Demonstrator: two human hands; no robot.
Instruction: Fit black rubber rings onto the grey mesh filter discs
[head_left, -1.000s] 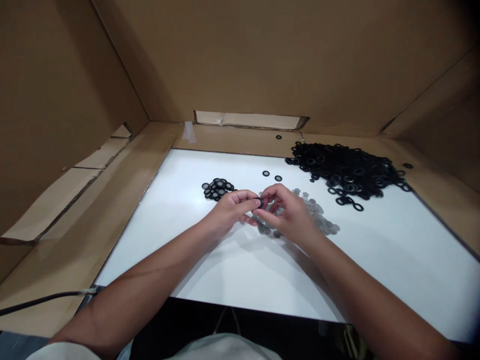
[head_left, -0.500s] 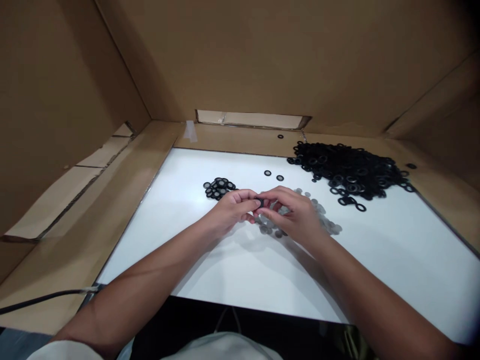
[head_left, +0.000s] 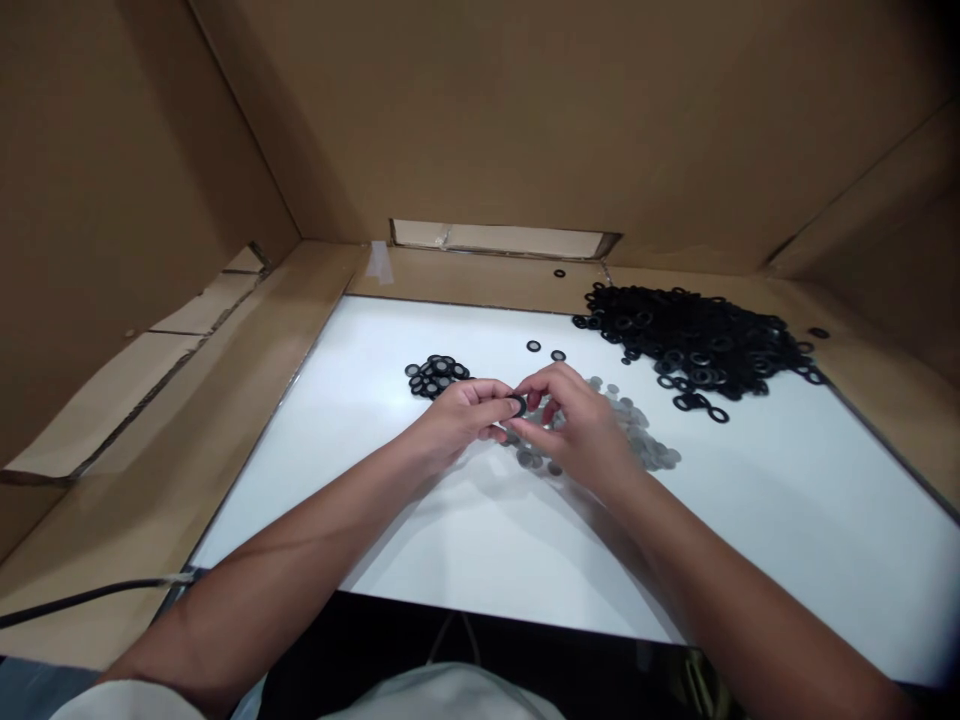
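A black rubber ring is held up over the white board, its flat face partly covered by fingertips. My left hand pinches it between thumb and fingers. From the other side, my right hand has thumb and index finger at the ring's edge. Whether a grey disc sits inside this ring is too small to tell. Below and behind my right hand lie many small grey mesh discs. Just beyond my left hand is a heap of black rings with grey discs set in them.
A large pile of black rings covers the board's back right corner. Two rings with grey centres lie apart behind my hands. Cardboard walls enclose the white board. A black cable runs in at the left.
My right hand has shifted slightly, its index finger lifting and curling at the ring. The ring has turned so that more of its flat face shows. My left hand stays in place.
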